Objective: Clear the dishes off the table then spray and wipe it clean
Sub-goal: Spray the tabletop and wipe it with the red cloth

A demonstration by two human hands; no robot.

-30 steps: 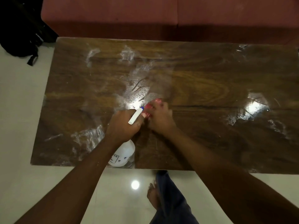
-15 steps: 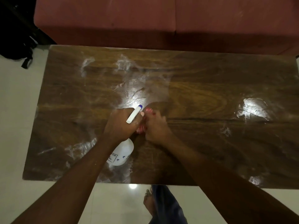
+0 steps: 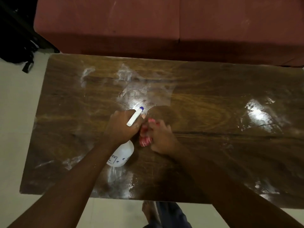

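— Table (image 3: 213, 89): dishes?
— None in view. Clearing step judged complete.

— Spray bottle (image 3: 122, 153): location, holder?
— White, blue-tipped nozzle (image 3: 141, 108). Held above the near-middle of the table, nozzle pointing away toward the sofa (image 3: 164, 27). Left hand (image 3: 122, 127) wrapped tight round the neck, fingers curled closed on the trigger head; whether the trigger is squeezed, cannot tell.

— Cloth (image 3: 145, 139): location, holder?
— Red with white marks, bunched small. Right hand (image 3: 162, 137) closed over it, fingers bent down, only scraps showing between and beside them. Just beside the left hand, near touching. Appears pressed to the tabletop, though contact itself hidden under the hand.

— Surface condition?
— Wet sheen and whitish streaks across the left half, a bright wet patch just beyond the nozzle, more wet glare far right, streaks along the near edge. Dull, drier-looking grain in the far right corner and the near-right area.

— Spraying: status?
— Largely done, judging by the spread of wetness; possibly one more burst in the middle.

— Wiping: status?
— Barely begun or partway. Streaks left on nearly every zone; full pass over left, near edge and right side remaining.

— Other items noted?
— Black bag (image 3: 14, 38) on the floor at far left; bare foot (image 3: 148, 211) below the table edge. Not part of the job.
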